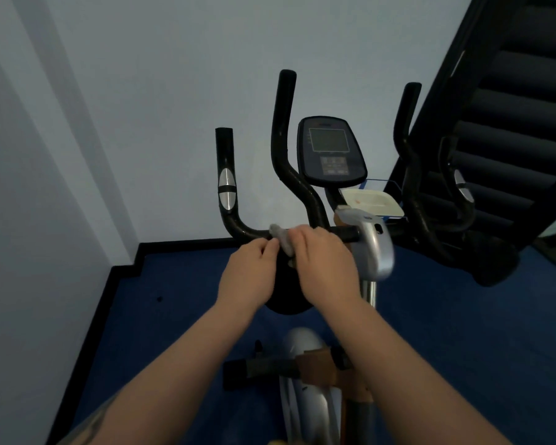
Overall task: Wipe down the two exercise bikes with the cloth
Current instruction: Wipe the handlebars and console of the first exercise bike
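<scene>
Two bare forearms reach forward from the bottom of the view, at five and seven o'clock, meeting at the centre over an exercise bike (315, 374). The left hand (247, 274) and right hand (326, 261) sit side by side at the bike's black handlebar (247, 231). Between them is a small grey cloth (281, 237), bunched against the bar. The right grip is closed around the cloth; the left grip pinches its edge with curled fingertips (270, 245).

Beyond the hands, at twelve o'clock, stands the bike's display screen (329, 149), with upright handles on either side. At two o'clock a second dark machine (456, 200) stands close by, partly seen.

Judging by this, the wiping is at the first bike's handlebar; nothing shows which parts are already clean, and the second machine appears to be still waiting.
</scene>
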Demonstrator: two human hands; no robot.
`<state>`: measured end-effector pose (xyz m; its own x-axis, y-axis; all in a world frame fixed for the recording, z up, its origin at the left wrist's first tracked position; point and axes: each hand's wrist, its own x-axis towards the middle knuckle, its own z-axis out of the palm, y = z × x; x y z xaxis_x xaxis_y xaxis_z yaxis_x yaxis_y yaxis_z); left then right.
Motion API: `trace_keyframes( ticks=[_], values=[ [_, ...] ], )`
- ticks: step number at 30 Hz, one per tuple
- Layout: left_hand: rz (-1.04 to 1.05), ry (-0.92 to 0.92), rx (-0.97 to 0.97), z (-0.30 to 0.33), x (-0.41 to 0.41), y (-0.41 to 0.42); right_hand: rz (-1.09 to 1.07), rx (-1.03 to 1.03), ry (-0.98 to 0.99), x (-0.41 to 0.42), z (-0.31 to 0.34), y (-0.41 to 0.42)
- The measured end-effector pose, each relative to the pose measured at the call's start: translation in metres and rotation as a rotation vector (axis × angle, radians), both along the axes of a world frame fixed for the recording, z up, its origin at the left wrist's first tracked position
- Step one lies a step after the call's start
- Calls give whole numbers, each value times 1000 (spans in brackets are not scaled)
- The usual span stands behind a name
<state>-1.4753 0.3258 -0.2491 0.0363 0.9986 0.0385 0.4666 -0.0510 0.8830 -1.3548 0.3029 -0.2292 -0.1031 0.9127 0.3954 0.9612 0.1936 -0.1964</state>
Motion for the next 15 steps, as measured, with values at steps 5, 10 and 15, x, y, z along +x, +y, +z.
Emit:
trace_keyframes(
  ticks=[5, 10, 15],
  values=[
    [52, 2, 99, -2, 0, -4, -166, -38, 59, 5, -5, -11],
    [76, -51, 85, -2, 0, -4, -182, -83, -79, -6, 5, 9],
    [70, -93, 65, -4, 1, -5, -181, -49, 218, 4, -9, -34]
  ],
)
